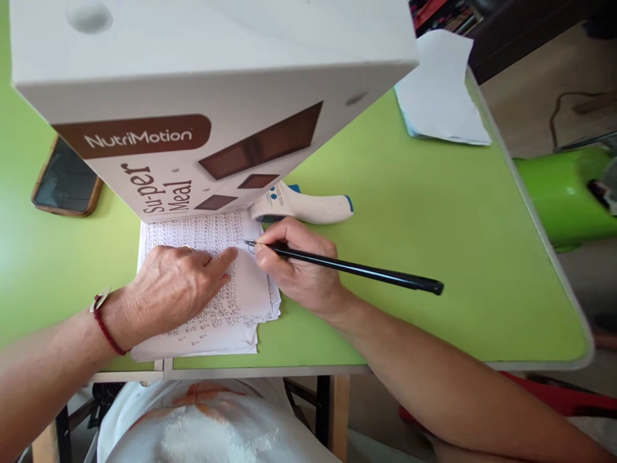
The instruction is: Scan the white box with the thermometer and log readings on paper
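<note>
My right hand (301, 267) grips a black pen (366, 270), its tip on the right part of a sheet by a small drawn curve. Under both hands lies a stack of paper sheets (250, 289) covered in rows of small handwriting. My left hand (180, 283) rests flat on the page, its index finger stretched toward the pen tip and the other fingers partly hidden beneath. A ring and a dark red cord bracelet (107, 331) are on that hand and wrist. Just beyond the right hand is a white handheld device with blue trim (313, 204), possibly an infrared thermometer.
A large white NutriMotion box (260, 96) stands over the paper's far edge, blocking the view behind it. To its left lies a phone (67, 177) in a brown case. Folded white papers (441, 90) lie at the far right of the green table (434, 225). Beyond its edge is a green container (562, 199).
</note>
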The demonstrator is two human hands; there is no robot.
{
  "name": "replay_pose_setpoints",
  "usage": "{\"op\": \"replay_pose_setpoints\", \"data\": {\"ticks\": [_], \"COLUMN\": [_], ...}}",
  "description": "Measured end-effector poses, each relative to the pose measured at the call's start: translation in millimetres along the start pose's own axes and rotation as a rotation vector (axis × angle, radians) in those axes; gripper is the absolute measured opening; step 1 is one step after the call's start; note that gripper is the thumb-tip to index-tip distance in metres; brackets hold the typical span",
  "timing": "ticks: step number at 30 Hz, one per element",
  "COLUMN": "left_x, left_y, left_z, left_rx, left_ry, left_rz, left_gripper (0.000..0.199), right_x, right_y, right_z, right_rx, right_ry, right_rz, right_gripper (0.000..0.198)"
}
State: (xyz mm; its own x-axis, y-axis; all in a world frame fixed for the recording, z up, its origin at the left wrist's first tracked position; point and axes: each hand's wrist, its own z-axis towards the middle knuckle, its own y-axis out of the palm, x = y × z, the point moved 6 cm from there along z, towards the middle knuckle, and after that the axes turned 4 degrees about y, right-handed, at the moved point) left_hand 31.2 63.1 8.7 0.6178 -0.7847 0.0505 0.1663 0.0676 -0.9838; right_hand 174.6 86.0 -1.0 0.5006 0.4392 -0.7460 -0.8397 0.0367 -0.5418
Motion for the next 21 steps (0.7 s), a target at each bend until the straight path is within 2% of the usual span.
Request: {"op": "replay_pose_setpoints", "data": {"ticks": [10,21], "left_x": [-0.5,-0.4], "left_y": [-2.1,-0.1], "left_z": [-0.2,-0.1], "left_rx": [0.033,0.014], "left_ry": [0.017,0.004], "left_rz": [-0.004,-0.003], "left_gripper": [0.017,0.02], "right_x": [0.9,0.6], "right_y": [-1.4,0.6], "right_z": [-1.0,-1.1], "right_rx": [0.037,-0.007], "right_ry": [-0.005,-0.031], "right_rz": [-0.026,0.004], "right_gripper": [0.014,0.016]}}
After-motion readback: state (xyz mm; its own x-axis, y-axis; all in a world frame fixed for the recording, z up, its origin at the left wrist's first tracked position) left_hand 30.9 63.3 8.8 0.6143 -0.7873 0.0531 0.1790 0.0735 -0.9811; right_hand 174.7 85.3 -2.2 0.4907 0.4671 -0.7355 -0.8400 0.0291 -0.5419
